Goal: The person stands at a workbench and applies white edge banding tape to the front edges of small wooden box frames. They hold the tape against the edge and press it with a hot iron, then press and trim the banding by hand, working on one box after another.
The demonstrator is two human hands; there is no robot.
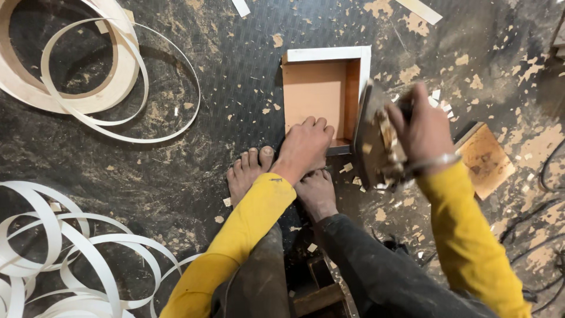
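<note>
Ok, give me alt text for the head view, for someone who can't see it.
Seen from above, a person's left hand presses on the near edge of a small open wooden box on a dark, chip-strewn floor, while the right hand holds a worn tool against the box's right side. Coils of white edge-banding strip lie to the left.

the floor [235,65] under me was dark, textured matting, dusted with sawdust and pale wood chips. a small open box [321,88] with white edging lay on it just beyond my left hand [305,146]. far to the left of that hand lay loose coils of white edge banding [88,70]. a small wooden offcut [488,162] lay just right of my right hand [421,126].
</note>
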